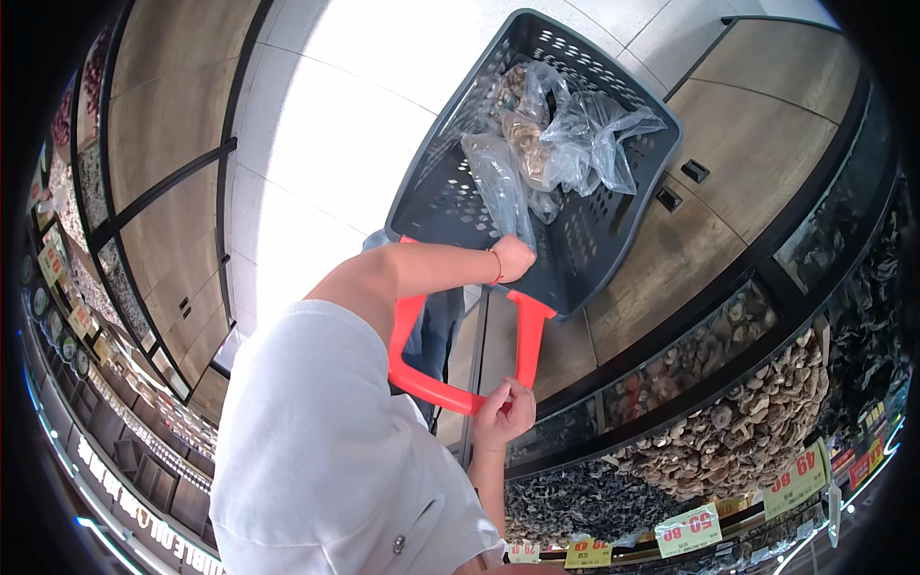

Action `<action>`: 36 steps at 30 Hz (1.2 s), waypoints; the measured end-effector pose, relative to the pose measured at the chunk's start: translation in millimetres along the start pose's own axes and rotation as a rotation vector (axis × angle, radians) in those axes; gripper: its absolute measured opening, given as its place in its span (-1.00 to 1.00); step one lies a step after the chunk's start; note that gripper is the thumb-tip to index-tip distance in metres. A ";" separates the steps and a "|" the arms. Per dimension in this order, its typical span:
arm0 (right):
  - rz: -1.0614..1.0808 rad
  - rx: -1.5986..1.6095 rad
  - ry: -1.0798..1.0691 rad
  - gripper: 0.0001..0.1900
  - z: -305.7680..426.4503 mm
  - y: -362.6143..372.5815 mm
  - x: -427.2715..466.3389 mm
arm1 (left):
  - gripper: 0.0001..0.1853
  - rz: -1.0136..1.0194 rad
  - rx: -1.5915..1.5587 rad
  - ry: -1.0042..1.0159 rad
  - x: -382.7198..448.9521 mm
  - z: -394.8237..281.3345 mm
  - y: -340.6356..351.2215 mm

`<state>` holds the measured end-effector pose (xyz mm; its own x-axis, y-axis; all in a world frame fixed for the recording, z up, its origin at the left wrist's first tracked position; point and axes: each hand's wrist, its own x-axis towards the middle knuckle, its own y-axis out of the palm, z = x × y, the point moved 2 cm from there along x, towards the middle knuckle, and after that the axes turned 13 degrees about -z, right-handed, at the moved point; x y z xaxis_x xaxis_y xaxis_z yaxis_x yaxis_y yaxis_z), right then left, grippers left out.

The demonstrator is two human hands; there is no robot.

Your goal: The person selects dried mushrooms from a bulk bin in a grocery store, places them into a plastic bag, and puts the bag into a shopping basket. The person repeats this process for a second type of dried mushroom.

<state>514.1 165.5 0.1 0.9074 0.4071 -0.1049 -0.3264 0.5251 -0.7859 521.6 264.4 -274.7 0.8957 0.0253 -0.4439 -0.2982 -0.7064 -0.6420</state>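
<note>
My left hand (514, 259) reaches across the near end of a dark grey perforated plastic shopping basket (410, 208). Its fingers are closed on the lower end of a clear plastic bag (497, 172). A red band circles that wrist. Other clear bags (593, 136) lie in the basket, one of them around brown, dried-looking food (528, 147). Nearer my body, my right hand (505, 413) is closed around the corner of the red basket handle (435, 392). Part of the handle is hidden under my left forearm.
Wooden cabinets (762, 136) with black edging curve along the right. Above them, bins hold dried mushrooms (726, 424) and dark dried food (582, 496), with price signs (688, 530) beside them. More cabinets (172, 65) and bins stand left, across the pale tiled floor (345, 129).
</note>
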 end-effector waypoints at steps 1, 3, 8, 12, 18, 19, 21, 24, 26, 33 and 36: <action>-0.002 -0.004 -0.004 -0.95 -0.2 0.5 0.2 | -0.84 -0.006 -0.010 -0.018 1.1 0.0 -0.3; -0.012 0.005 0.001 -0.95 0.4 0.7 -0.4 | -0.85 -0.013 -0.035 -0.048 3.2 -2.1 -1.5; -0.006 0.009 0.007 -0.96 2.0 0.7 -0.8 | -0.80 -0.442 0.044 -0.038 10.3 14.5 15.0; 0.002 0.024 0.003 -0.95 -1.2 0.2 0.4 | -0.77 0.025 0.144 -0.274 20.5 54.8 -10.6; 0.003 0.015 -0.004 -0.95 -1.6 -0.3 0.1 | -0.54 -0.032 0.123 -0.611 40.4 130.7 -44.1; 0.000 0.020 -0.008 -0.95 -1.8 0.1 0.1 | -0.48 -0.082 0.123 -0.608 45.1 128.7 -52.3; -0.001 0.020 -0.028 -0.94 -5.2 -0.1 -1.3 | -0.39 -0.161 0.019 -0.537 59.4 120.9 -52.5; -0.012 0.024 -0.026 -0.92 -4.5 1.1 -0.4 | -0.29 -0.225 -0.068 -0.524 87.1 105.2 -44.8; -0.010 0.021 -0.016 -0.90 -2.1 1.6 0.8 | -0.33 -0.270 -0.073 -0.589 104.6 99.7 -34.7; 0.041 0.020 -0.016 -0.94 -5.0 -0.4 -0.8 | -0.74 -0.487 -0.459 -0.818 142.0 123.6 14.9; 0.048 0.006 -0.024 -0.95 -4.8 -0.7 0.7 | -0.76 -0.685 -0.628 -0.804 123.8 125.7 8.7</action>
<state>516.3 161.9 -2.4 0.8840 0.4497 -0.1279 -0.3712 0.5089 -0.7767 588.5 350.4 -413.8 0.2806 0.7968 -0.5351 0.5637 -0.5880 -0.5800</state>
